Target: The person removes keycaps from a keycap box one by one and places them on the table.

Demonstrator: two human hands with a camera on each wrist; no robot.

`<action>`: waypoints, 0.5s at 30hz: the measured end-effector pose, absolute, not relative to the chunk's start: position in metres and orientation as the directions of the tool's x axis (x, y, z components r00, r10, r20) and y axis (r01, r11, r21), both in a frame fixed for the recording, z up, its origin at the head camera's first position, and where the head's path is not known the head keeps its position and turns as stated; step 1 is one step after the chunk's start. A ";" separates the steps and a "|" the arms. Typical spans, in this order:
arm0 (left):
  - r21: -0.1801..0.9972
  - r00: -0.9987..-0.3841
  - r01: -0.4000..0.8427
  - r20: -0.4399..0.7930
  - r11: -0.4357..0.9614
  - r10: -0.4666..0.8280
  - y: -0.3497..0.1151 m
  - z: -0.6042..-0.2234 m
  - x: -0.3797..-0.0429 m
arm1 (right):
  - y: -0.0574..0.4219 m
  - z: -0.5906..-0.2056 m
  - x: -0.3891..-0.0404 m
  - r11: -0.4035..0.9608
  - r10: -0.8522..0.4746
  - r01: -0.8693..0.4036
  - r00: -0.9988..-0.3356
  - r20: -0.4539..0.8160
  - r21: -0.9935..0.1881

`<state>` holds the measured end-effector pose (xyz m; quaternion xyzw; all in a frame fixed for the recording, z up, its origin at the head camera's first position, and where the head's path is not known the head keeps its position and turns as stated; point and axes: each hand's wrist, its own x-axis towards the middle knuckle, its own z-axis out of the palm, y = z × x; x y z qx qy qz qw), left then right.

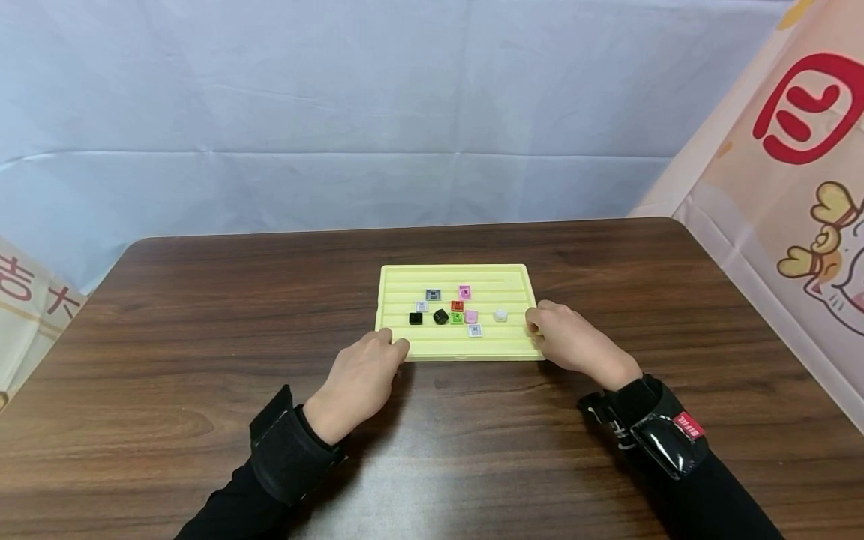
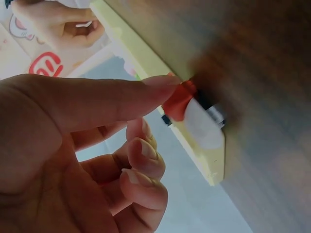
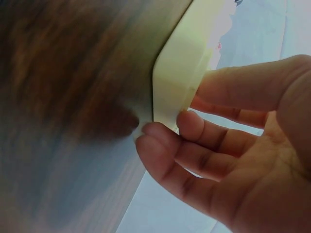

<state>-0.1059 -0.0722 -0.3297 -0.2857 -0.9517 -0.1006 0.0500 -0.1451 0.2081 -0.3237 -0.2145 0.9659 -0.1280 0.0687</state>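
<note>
We see a smooth plastic tray point(image 1: 405, 279) on a wood-grained tabletop point(image 1: 202, 315).
We read the tray as pale yellow plastic, ribbed across its face; the small pieces point(image 1: 415, 318) on it look like hard moulded plastic. The tabletop shows dark streaked grain with a soft sheen. We take the blue backdrop point(image 1: 337, 90) for thin, creased cloth, the right sleeve point(image 1: 715, 495) for matt black cloth, and the panel point(image 1: 664, 446) on the right wristband point(image 1: 634, 401) for glossy plastic.

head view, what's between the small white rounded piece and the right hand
A bare stretch of pale yellow ridged plastic tray, in the head view.
</note>
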 end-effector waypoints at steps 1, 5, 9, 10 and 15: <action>0.168 -0.834 0.551 0.147 0.818 0.532 -0.073 -0.328 -0.106 | 0.208 -0.323 -0.145 0.876 -0.431 -0.395 -0.899 -0.081 -0.276; 0.181 -0.843 0.538 0.132 0.823 0.522 -0.074 -0.323 -0.104 | 0.208 -0.322 -0.144 0.878 -0.428 -0.391 -0.900 -0.088 -0.276; 0.179 -0.845 0.534 0.123 0.826 0.520 -0.075 -0.321 -0.105 | 0.208 -0.322 -0.145 0.879 -0.427 -0.388 -0.900 -0.092 -0.277; 0.178 -0.846 0.533 0.118 0.827 0.520 -0.075 -0.321 -0.105 | 0.208 -0.322 -0.145 0.880 -0.425 -0.387 -0.901 -0.093 -0.276; 0.181 -0.851 0.525 0.095 0.832 0.516 -0.074 -0.323 -0.106 | 0.208 -0.323 -0.145 0.882 -0.422 -0.386 -0.902 -0.092 -0.271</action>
